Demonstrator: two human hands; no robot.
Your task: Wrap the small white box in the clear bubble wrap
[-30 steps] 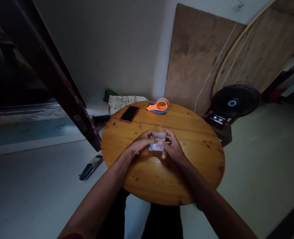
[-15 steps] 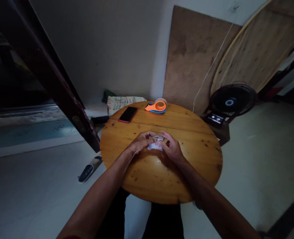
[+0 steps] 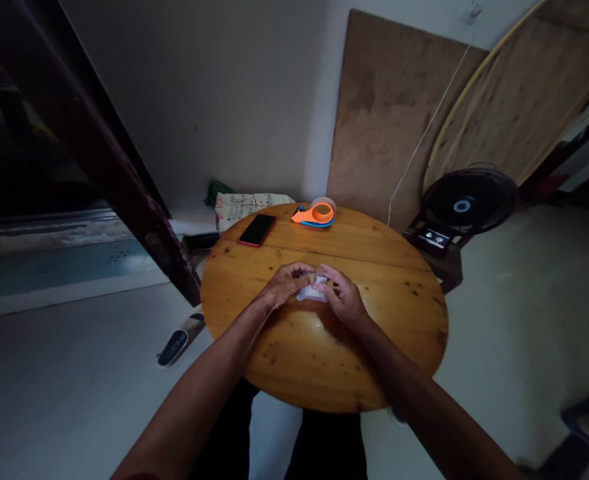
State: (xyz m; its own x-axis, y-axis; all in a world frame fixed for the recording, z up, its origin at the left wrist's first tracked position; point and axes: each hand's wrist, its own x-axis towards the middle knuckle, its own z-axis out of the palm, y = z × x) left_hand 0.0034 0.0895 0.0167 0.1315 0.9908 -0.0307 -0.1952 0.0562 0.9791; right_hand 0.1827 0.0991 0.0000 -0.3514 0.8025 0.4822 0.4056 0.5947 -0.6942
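Observation:
My left hand [image 3: 283, 285] and my right hand [image 3: 342, 297] meet over the middle of a round wooden table [image 3: 394, 313]. Both have their fingers curled around a small pale packet [image 3: 311, 291] with pink print, held between them just above the tabletop. Most of the packet is hidden by my fingers. Farther back on the table lie a red-edged phone [image 3: 257, 229] and an orange and blue tape dispenser [image 3: 317, 214].
A black floor fan [image 3: 468, 201] stands right of the table in front of leaning wooden boards [image 3: 389, 107]. A dark slanted beam [image 3: 99, 153] rises at the left. A printed sack [image 3: 244, 203] lies behind the table, and a sandal [image 3: 178, 339] on the floor.
The strip that stuck up between my hands a second ago is folded down. My fingers have closed in tighter over the packet. The hands stay in the same spot.

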